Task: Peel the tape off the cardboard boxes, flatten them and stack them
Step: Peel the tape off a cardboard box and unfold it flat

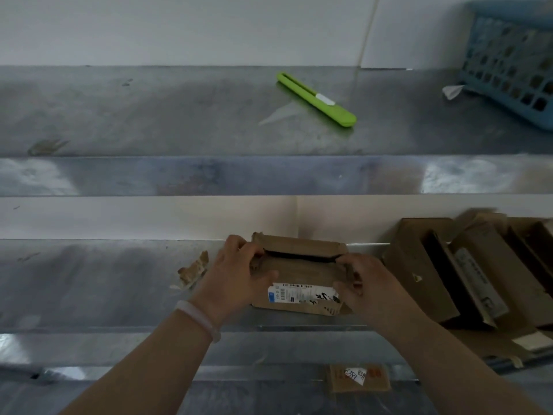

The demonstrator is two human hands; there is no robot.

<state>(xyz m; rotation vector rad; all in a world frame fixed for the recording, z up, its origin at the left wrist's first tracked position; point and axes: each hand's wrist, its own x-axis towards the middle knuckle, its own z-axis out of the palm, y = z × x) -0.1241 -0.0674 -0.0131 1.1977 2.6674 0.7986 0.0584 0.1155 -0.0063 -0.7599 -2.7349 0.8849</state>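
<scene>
Two bare hands hold a small cardboard box [299, 272] at about six o'clock in the scene, low over the lower steel shelf [89, 280]. I cannot tell whether it rests on the metal. The left hand [236, 274] grips the box's left end, with fingers curled over the top edge and the thumb on the near face. A pale bracelet [197, 319] circles that wrist. The right hand [368, 283] grips the right end in the same way.

A dark slit gapes along the top of the box between the hands. A white shipping label [302, 293] with black scrawl sits on the near face. At nine o'clock from the box, just beside the left hand, lies a torn brown scrap [194, 268]. At three to four o'clock, near the right hand, a pile of other cardboard boxes [419, 265] leans together, some of them open.

On the upper steel shelf [149, 115], at about one o'clock, a green utility knife [317, 98] lies flat. A blue lattice basket [508, 64] stands at two o'clock in the far corner, with a white paper scrap [452, 91] just beside it.
</scene>
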